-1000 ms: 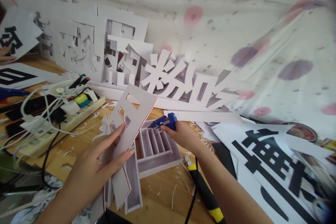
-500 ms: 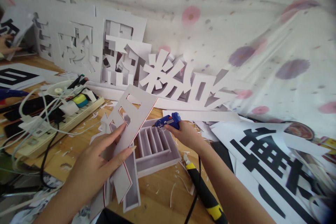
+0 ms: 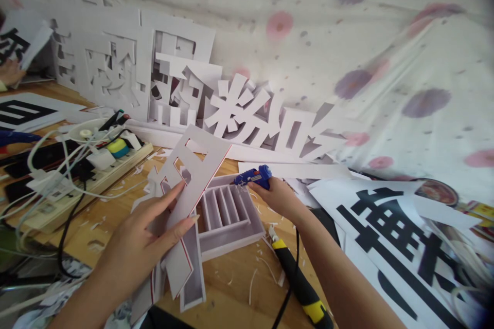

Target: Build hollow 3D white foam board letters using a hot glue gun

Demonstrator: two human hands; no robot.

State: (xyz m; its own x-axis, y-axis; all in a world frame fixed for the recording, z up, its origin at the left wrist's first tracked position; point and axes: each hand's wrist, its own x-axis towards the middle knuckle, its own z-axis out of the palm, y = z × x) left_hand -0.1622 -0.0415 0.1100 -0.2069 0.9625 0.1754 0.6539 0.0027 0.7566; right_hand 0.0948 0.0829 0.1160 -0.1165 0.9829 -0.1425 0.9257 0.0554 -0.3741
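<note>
Left hand [image 3: 146, 236] pinching a red-edged foam-board panel [image 3: 203, 172], right hand [image 3: 277, 194] wrapped around a blue glue gun [image 3: 257, 177]: an unsteady squeeze could trail stray glue; the panel rises toward one o'clock from its grip, the gun juts toward ten, the slatted foam-board frame [image 3: 231, 242] sits at the right hand's eight

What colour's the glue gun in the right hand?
The glue gun is mostly blue; head view.

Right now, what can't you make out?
All in the head view:
Handle of the blue glue gun: hidden by the right grip.
Whether it touches the white slotted piece: too small, blurred.
Palm of the left grip: hidden behind the hand's back.
Elbow beyond the co-worker's hand: cut off by the left edge.
</note>
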